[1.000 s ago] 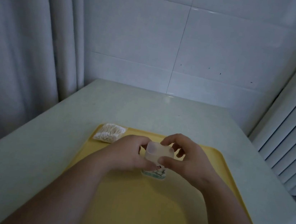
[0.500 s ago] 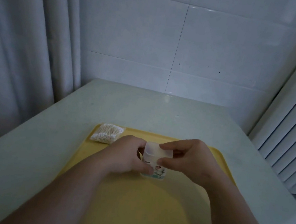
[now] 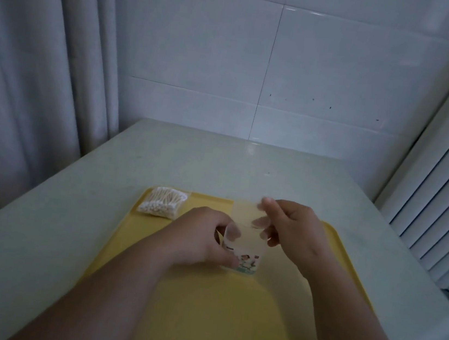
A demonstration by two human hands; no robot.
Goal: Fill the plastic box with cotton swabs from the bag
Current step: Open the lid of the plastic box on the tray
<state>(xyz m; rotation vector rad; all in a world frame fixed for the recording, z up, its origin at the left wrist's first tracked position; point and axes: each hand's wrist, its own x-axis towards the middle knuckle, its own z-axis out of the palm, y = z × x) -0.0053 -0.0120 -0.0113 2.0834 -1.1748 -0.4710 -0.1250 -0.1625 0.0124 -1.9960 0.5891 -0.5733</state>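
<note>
Left hand [image 3: 203, 238] with fingers curled round small translucent plastic box [image 3: 248, 247], upright mid yellow tray [image 3: 227, 313], right hand [image 3: 292, 230] fingers pinching clear lid [image 3: 242, 213] just above it, bag of cotton swabs [image 3: 163, 203] at tray's far left corner, pale bench [image 3: 38, 231]

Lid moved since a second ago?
Yes. The right hand has lifted the lid off the plastic box, up toward the far rim of the yellow tray.

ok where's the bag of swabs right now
In the head view the bag of cotton swabs lies in the far left corner of the yellow tray, beyond and left of the left hand gripping the plastic box.
</note>
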